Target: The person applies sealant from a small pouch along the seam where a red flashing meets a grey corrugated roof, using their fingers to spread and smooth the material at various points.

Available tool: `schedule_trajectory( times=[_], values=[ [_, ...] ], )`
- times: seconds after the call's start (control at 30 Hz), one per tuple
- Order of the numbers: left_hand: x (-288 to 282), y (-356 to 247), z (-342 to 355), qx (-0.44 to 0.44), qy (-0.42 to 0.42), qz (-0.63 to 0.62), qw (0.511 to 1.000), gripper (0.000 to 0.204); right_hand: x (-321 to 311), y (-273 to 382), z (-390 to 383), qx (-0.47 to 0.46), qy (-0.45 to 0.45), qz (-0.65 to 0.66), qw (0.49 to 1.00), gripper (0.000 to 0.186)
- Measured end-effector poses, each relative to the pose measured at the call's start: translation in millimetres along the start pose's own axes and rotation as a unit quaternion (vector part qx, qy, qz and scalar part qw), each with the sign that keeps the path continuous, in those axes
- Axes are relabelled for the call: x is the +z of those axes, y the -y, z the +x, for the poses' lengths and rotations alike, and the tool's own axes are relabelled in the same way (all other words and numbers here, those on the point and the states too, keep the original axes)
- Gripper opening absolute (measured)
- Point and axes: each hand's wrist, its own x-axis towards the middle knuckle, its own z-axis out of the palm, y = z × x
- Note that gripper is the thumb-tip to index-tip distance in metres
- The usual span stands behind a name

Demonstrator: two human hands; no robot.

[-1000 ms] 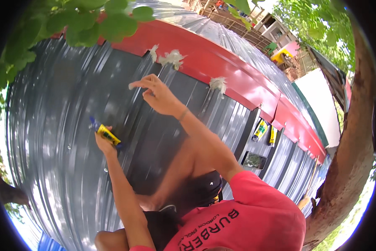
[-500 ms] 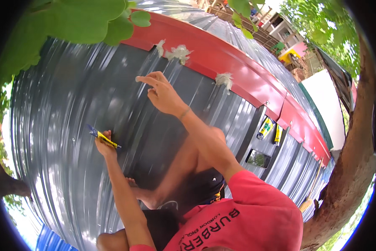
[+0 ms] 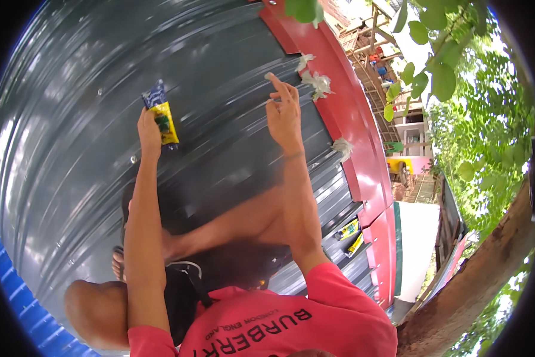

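Observation:
My left hand (image 3: 149,132) is closed around a yellow and blue squeeze tube of sealant (image 3: 168,122), held above the dark ribbed metal roof (image 3: 220,101). The blue end of the tube looks crumpled and flattened. To the right, my right hand (image 3: 286,122) has its index finger stretched out and the other fingers loosely bent. A pale dab of paste sits on that fingertip, near the red metal flashing (image 3: 365,149). Whitish smears of sealant (image 3: 318,85) cling to the flashing's lower edge beside this hand, with another smear (image 3: 342,149) nearer to me.
Two more yellow tubes (image 3: 347,229) lie on the roof at the right, close to the flashing. My bent leg (image 3: 231,220) rests on the sheets. A thick tree trunk (image 3: 482,256) rises at the right, and leafy branches (image 3: 443,77) overhang the upper right.
The view has turned, so the flashing now runs more steeply down the right. My left hand still grips the tube, now with its broad face showing. My right index finger stays extended.

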Motion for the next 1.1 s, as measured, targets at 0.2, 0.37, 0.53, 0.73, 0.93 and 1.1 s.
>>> schedule_trajectory(
  times=[0.2, 0.37, 0.53, 0.73, 0.93, 1.1],
  values=[
    [12, 3, -1, 0.003, 0.018, -0.047, 0.999, 0.034, 19, -7, -3, -0.003, 0.045, -0.044, 0.998, 0.057],
    [8, 5, 1, 0.022, 0.014, -0.038, 0.999, 0.034, 42, -4, -2, 0.011, 0.066, -0.036, 0.997, 0.058],
    [17, -17, -9, -0.016, 0.029, -0.069, 0.997, 0.036, 45, -9, -3, 0.003, 0.061, -0.023, 0.998, 0.057],
    [13, -21, -7, -0.019, 0.043, -0.084, 0.995, 0.039, 37, -3, 0, -0.018, 0.045, -0.01, 0.999, 0.055],
    [50, 3, -15, 0.072, 0.058, 0.078, 0.993, 0.037, -11, -8, 51, -0.155, 0.033, -0.176, 0.972, 0.051],
    [98, 2, -33, 0.202, 0.021, 0.227, 0.952, 0.034, -62, -67, 114, -0.1, 0.042, -0.27, 0.957, 0.045]
  ],
)
